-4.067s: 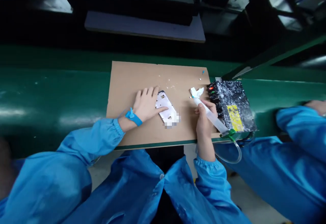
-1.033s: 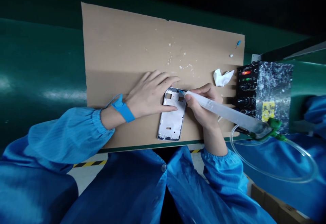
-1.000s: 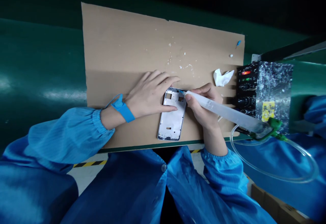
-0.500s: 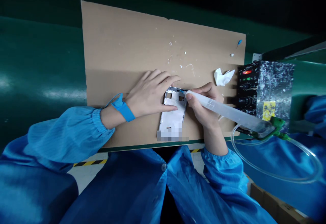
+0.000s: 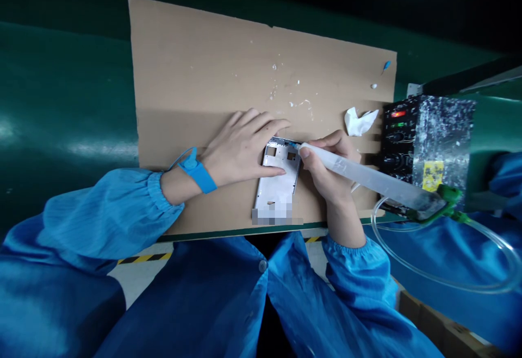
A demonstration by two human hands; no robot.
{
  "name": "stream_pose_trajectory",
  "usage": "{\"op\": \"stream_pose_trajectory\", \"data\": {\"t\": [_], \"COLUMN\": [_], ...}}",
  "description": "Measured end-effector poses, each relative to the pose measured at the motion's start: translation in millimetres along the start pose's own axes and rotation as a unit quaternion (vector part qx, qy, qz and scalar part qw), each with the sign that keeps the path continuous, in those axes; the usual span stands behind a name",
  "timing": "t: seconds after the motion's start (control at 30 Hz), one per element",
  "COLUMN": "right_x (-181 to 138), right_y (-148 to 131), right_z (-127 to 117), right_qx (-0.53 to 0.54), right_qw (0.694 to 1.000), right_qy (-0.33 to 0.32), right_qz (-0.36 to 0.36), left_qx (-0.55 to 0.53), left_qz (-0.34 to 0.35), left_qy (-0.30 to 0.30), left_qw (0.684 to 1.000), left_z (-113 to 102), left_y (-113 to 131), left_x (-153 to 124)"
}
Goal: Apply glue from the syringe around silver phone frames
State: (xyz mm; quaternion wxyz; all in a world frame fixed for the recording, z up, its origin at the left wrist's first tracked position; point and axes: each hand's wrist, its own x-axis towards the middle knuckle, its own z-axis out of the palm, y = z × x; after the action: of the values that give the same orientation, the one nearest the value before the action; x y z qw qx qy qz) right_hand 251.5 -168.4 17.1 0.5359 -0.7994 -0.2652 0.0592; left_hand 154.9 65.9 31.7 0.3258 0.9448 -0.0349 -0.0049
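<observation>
A silver phone frame (image 5: pixel 279 184) lies flat on a brown cardboard sheet (image 5: pixel 196 75) near its front edge. My left hand (image 5: pixel 240 146), with a blue wrist strap (image 5: pixel 196 169), rests flat on the frame's upper left, fingers stretched out and pressing it down. My right hand (image 5: pixel 330 170) is closed round a translucent dispensing syringe (image 5: pixel 367 180). The syringe's blue tip touches the frame's top right corner. A clear hose (image 5: pixel 448 282) loops from the syringe's green rear end.
A black controller box (image 5: pixel 428 140) spattered with white stands at the cardboard's right edge, red and green lights lit. A crumpled white wipe (image 5: pixel 359 120) lies beside it. Dried white drops dot the cardboard. The green bench (image 5: pixel 61 102) stretches left. Another person's blue sleeve (image 5: pixel 505 179) is at far right.
Compared with four seconds ago, the syringe tip has moved from the wipe to the frame's top corner and the view has come closer. In the last second, hardly anything has shifted.
</observation>
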Motion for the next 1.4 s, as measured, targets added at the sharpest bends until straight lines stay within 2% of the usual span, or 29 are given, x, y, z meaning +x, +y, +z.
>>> {"op": "stream_pose_trajectory", "data": {"t": [0.7, 1.4], "right_x": [-1.1, -1.3], "right_y": [3.2, 9.0], "right_z": [-1.7, -2.5], "right_qx": [0.009, -0.004], "right_qw": [1.000, 1.000], "right_qy": [-0.010, -0.006], "right_qz": [0.023, -0.002], "left_qx": [-0.004, 0.001], "left_qz": [-0.001, 0.014], "left_qy": [0.002, 0.020], "left_qw": [1.000, 1.000], "left_z": [1.2, 6.2], "left_y": [-1.3, -4.7], "left_x": [-0.1, -1.7]}}
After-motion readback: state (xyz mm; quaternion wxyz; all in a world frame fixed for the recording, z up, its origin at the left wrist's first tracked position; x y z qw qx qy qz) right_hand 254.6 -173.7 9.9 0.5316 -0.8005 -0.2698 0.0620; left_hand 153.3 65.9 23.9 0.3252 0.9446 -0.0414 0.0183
